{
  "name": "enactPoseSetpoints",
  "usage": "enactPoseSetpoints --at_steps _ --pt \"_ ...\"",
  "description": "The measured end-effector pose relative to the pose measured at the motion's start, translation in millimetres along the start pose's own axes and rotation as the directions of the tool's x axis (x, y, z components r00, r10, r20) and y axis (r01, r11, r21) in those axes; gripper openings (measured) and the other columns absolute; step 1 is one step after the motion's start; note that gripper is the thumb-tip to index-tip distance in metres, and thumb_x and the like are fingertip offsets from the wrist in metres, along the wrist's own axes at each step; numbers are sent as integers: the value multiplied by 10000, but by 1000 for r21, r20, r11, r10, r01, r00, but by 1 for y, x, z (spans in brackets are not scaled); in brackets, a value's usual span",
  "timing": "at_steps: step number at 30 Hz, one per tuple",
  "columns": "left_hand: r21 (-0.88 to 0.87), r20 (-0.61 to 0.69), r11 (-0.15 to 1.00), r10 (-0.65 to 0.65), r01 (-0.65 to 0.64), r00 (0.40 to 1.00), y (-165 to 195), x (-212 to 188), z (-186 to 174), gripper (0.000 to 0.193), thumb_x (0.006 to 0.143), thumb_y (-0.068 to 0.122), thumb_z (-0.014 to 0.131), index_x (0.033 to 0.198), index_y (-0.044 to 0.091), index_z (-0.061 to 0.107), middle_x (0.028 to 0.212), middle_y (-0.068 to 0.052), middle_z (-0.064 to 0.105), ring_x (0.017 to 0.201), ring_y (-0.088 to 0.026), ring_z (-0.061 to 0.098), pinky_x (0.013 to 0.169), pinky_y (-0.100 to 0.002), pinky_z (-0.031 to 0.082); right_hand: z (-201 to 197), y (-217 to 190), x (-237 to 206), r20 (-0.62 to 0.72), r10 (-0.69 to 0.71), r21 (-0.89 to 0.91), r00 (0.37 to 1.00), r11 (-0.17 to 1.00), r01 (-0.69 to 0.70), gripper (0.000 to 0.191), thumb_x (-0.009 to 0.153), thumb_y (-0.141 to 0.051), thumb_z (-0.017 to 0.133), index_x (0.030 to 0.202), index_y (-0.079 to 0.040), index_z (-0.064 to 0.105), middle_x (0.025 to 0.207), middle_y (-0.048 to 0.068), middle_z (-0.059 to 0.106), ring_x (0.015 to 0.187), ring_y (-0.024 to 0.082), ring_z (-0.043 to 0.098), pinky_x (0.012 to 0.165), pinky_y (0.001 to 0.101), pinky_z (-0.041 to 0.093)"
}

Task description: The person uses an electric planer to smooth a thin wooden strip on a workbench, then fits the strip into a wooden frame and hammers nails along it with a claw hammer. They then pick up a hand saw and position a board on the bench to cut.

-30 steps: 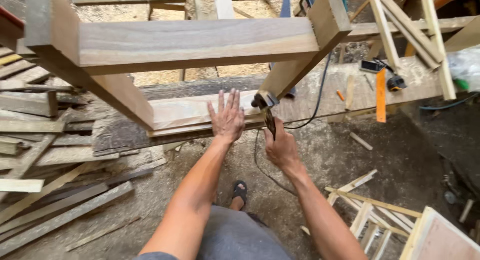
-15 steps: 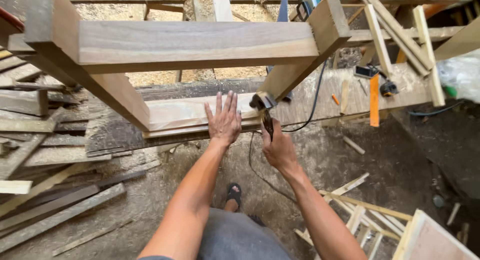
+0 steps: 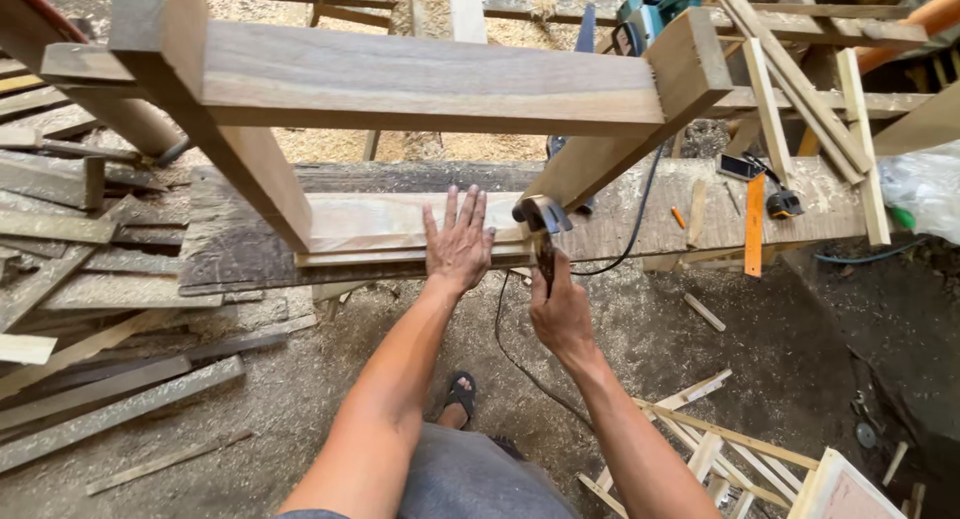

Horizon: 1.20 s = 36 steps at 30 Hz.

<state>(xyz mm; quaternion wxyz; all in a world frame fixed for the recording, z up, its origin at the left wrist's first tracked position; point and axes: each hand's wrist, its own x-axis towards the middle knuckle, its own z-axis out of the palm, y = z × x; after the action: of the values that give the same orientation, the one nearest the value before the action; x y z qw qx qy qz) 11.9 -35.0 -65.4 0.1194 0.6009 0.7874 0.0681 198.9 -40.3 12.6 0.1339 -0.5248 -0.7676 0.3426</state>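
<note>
A large wooden frame (image 3: 420, 84) of thick planks stands tilted on a worn workbench (image 3: 240, 249). My left hand (image 3: 458, 244) lies flat, fingers spread, on the frame's lower pale rail (image 3: 380, 224). My right hand (image 3: 560, 309) grips the handle of a claw hammer (image 3: 541, 222), whose metal head sits by the joint where the slanted leg (image 3: 640, 129) meets the lower rail. My forearms reach up from the bottom of the view.
Loose planks and offcuts (image 3: 90, 319) pile at the left. A power tool (image 3: 640, 24) with a black cord, an orange ruler (image 3: 753, 229) and a tape measure (image 3: 783, 204) lie on the bench at right. Slats (image 3: 720, 449) and sawdust cover the floor; my sandalled foot (image 3: 458, 399) shows below.
The view has shifted slightly. My left hand stays pressed on the rail, and my right hand has kept the hammer by the joint with little movement.
</note>
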Motion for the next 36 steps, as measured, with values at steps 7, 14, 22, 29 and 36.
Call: enactPoseSetpoints --at_steps 7,14,22,29,36 --pt "-63 -171 971 219 -232 961 -23 -17 10 770 995 600 475 1553 83 352 1680 -123 288 1598 -295 235 1278 -587 119 -14 -24 12 181 137 5 974 990 -140 258 1081 -212 418 1170 9 516 603 51 515 404 162 449 309 348 391" --pt "-64 -357 993 68 -97 931 -26 -31 25 796 910 738 559 1329 66 484 1503 -172 403 1485 -318 334 1157 -773 130 -43 -91 105 324 40 -513 945 846 141 259 948 -91 579 1157 23 476 912 271 698 800 379 723 674 483 597" --pt "-61 -345 993 74 -101 936 -27 -24 18 810 889 763 543 1300 74 434 1516 -172 364 1505 -294 289 1111 -834 67 -41 -139 136 414 267 -708 870 695 124 268 900 -73 621 1153 12 595 1012 243 710 916 355 723 781 460 588" --pt "-57 -344 994 66 -91 937 -26 -23 26 831 882 753 566 1340 82 396 1546 -157 351 1535 -286 262 1109 -851 45 -41 -132 144 413 289 -713 864 693 109 273 885 -93 659 1145 -12 651 1057 223 716 958 342 722 815 446 588" --pt "-4 -316 997 76 -82 946 -22 -29 23 808 881 727 582 1338 69 478 1539 -142 367 1525 -276 262 1100 -851 52 -35 -133 134 378 286 -714 881 695 81 278 870 -113 697 1137 -35 706 1101 202 723 999 330 722 850 433 589"
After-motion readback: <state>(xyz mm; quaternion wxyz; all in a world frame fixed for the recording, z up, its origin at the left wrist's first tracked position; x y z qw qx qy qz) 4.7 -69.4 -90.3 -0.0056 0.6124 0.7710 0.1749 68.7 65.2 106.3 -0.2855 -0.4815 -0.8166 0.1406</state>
